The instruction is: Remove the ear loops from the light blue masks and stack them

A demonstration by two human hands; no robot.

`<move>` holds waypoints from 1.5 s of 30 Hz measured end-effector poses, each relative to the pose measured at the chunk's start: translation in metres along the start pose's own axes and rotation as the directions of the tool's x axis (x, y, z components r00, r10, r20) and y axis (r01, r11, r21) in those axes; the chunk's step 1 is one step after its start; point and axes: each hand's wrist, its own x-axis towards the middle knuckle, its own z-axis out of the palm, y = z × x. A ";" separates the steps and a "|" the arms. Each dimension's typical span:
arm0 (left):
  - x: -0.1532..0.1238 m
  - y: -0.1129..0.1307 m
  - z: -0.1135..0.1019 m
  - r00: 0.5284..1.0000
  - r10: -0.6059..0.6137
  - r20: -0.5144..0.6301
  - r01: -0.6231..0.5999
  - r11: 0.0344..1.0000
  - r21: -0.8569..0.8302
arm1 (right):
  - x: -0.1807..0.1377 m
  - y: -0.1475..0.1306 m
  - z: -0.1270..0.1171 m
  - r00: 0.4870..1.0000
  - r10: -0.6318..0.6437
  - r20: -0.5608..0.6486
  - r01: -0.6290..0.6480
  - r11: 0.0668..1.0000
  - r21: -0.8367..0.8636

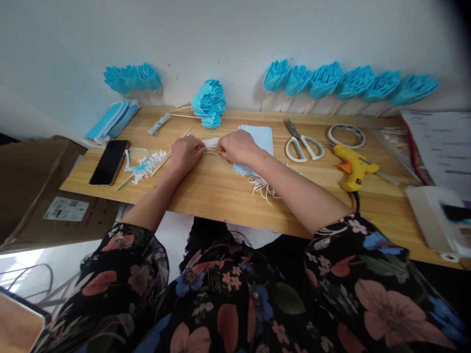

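My left hand (187, 153) and my right hand (238, 146) are both closed, pinching a bundle of thin white cords (212, 143) from its two ends, low over the table. One loose strand hangs out beneath the bundle. Partly under my right hand and forearm lie flat light-blue sheets (259, 139). More loose white cords (264, 188) are heaped below that forearm. Beside my left wrist are a thin wooden stick (162, 163) and pale-blue and white scraps (147, 165). My fingers cover both ends of the bundle.
On the wooden table (206, 196) are scissors (302, 145), a tape roll (346, 136), a yellow glue gun (356, 167), a phone (109, 163), folded blue masks (113, 120) and a tied white bundle (159, 124). Blue flowers on sticks (326, 81) lean against the wall; others (209, 104) lie nearer.
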 end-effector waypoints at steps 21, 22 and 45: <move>0.001 -0.008 0.004 0.997 0.061 -0.056 -0.061 0.998 -0.007 | 0.005 0.037 -0.001 0.971 -0.105 -0.213 0.110 0.994 0.007; 0.001 -0.010 0.006 0.996 0.063 -0.064 -0.064 0.998 -0.008 | -0.001 0.035 -0.004 0.968 -0.103 -0.230 0.105 0.994 -0.002; 0.003 -0.018 0.014 0.988 0.093 -0.126 -0.101 0.993 -0.059 | 0.002 0.031 0.007 0.980 -0.091 -0.177 0.075 0.993 -0.096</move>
